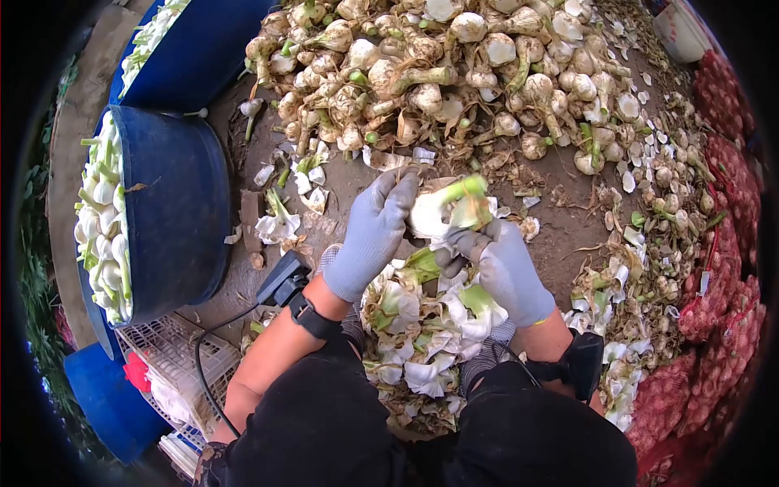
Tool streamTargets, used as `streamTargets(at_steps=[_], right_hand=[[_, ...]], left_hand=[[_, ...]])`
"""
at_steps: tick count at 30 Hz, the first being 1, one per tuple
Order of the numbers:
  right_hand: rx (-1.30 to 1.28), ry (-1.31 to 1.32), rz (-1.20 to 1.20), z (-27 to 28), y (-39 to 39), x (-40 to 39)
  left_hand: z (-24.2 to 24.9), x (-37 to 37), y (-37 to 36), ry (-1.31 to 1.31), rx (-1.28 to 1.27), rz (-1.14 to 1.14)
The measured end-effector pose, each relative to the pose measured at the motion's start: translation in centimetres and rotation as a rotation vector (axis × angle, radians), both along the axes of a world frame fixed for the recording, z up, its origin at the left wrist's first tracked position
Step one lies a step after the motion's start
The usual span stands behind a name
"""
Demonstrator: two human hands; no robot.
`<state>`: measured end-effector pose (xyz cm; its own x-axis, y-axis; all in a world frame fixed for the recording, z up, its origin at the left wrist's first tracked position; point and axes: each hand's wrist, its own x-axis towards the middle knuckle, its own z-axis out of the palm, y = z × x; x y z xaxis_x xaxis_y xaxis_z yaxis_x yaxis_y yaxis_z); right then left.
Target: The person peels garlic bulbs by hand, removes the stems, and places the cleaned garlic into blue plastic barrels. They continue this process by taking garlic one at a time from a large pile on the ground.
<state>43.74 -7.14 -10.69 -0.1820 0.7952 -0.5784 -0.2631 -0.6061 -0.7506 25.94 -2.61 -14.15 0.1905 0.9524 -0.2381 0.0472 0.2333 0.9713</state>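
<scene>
A garlic bulb with a thick green stem is between my two gloved hands, its loose white and green outer skin peeling away and partly blurred. My left hand, in a grey glove, is closed with fingertips pinched at the bulb's left edge. From below right, my right hand, gloved too, is closed with curled fingers on the bulb's skin side. Exactly what each fingertip grips is partly hidden. Beneath them, between my legs, lies a heap of peeled garlic skins.
A large pile of unpeeled garlic lies ahead. At left a blue tub holds clean garlic, with another blue tub behind. A white plastic crate stands near my left arm. Red mesh sacks line the right side.
</scene>
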Motion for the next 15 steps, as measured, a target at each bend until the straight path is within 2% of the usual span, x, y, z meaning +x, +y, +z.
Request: streamTargets(at_steps=[1,3,4,5,7,8,9,10,11,13,14,15], right_hand=[[0.017,-0.025,0.004,-0.2,0.0,-0.1],[0.047,-0.078,0.004,-0.8,-0.1,-0.1],[0.158,-0.148,0.038,-1.2,0.1,0.2],[0.158,-0.15,0.035,-1.3,0.1,0.5],[0.435,-0.547,0.248,-1.7,0.0,1.3],[0.433,-0.545,0.248,-2.1,0.3,1.8],[0.386,-0.775,0.168,-2.6,1.0,2.4],[0.335,-1.002,0.082,-2.9,1.6,3.2],[0.337,-1.002,0.079,-3.1,2.4,4.2],[0.436,-1.372,0.163,-2.9,3.5,6.1],[0.35,-1.286,0.298,-0.8,3.6,5.4],[0.347,-1.287,0.294,0.1,3.0,4.5]], left_hand=[[0.1,-0.2,-0.1,-0.002,0.002,-0.001],[2.8,0.0,0.0,-0.064,-0.287,-0.136],[3.5,0.4,0.1,-0.059,-0.29,-0.182],[2.8,0.3,-0.1,-0.06,-0.29,-0.185],[0.9,-0.2,-0.6,-0.128,-0.232,-0.179],[2.1,-0.1,-0.4,-0.256,-0.41,-0.118],[2.6,-0.1,-0.4,-0.254,-0.413,-0.118],[3.0,-0.3,-0.5,-0.408,-0.456,-0.124],[3.4,-0.4,-0.5,-0.561,-0.494,-0.129],[3.9,-0.3,-0.4,-0.545,-0.541,-0.189],[3.9,0.0,-0.5,-0.466,-0.497,-0.167],[3.9,0.2,-0.5,-0.389,-0.453,-0.143]])
